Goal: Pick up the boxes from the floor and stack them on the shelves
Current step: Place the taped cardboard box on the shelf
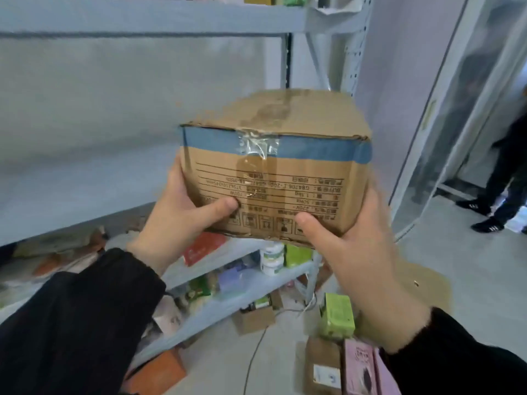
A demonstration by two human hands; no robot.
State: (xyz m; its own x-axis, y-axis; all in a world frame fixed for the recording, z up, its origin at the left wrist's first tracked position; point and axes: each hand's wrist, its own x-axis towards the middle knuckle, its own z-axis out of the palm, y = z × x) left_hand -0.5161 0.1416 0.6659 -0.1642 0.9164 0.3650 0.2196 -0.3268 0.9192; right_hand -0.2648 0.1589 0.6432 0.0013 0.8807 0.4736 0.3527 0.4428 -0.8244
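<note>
I hold a brown cardboard box (285,166) with a blue stripe and clear tape, its printed label upside down, raised in front of the grey metal shelves (148,21). My left hand (182,220) grips its lower left side, thumb on the front face. My right hand (345,252) grips the lower right corner from below. On the floor lie a green box (338,317), a pink box (360,369), a small brown box (323,366) and an orange box (159,374).
Lower shelves (228,306) hold several small packages, among them a red box (204,246) and a white jar (272,259). A cable (256,352) runs across the floor. A person in dark clothes (510,178) stands at the right by a glass door.
</note>
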